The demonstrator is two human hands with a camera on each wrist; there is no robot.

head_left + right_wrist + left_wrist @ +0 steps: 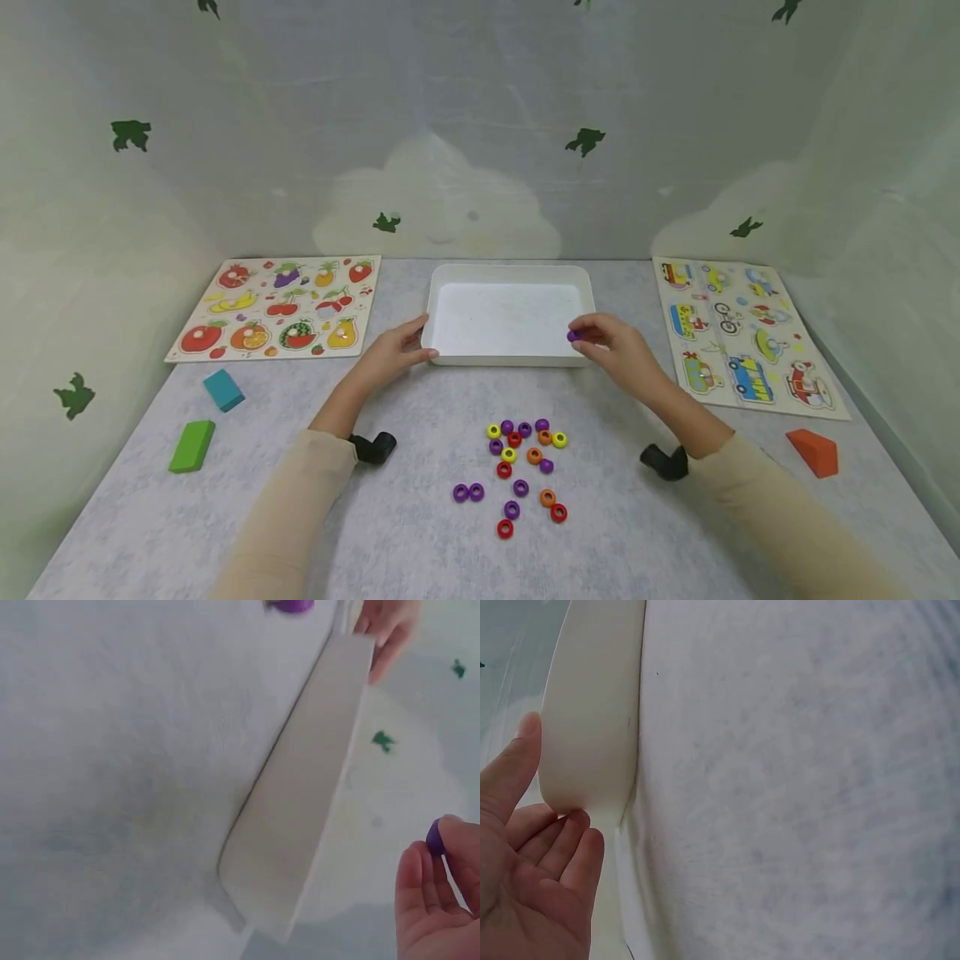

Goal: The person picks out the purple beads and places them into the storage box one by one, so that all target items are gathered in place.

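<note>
A shallow white tray (510,362) stands at the back middle of the table. My left hand (393,354) holds its near left corner, with the thumb at the front and the fingers along the side. In the left wrist view, the thumb (528,727) is by the tray's rim and the fingertips touch the tray wall (592,720). Between thumb and fingertips my right hand (622,354) pinches a purple bead (573,336), over the tray's near right corner. The right wrist view also shows this bead (435,838). Several loose purple, yellow, orange and red beads (521,488) lie in front of the tray.
A fruit puzzle board (277,312) lies at the back left, a vehicle puzzle board (738,333) at the back right. Teal (223,390) and green blocks (192,447) are on the left, an orange block (813,452) on the right. A pale curtain (480,125) hangs behind.
</note>
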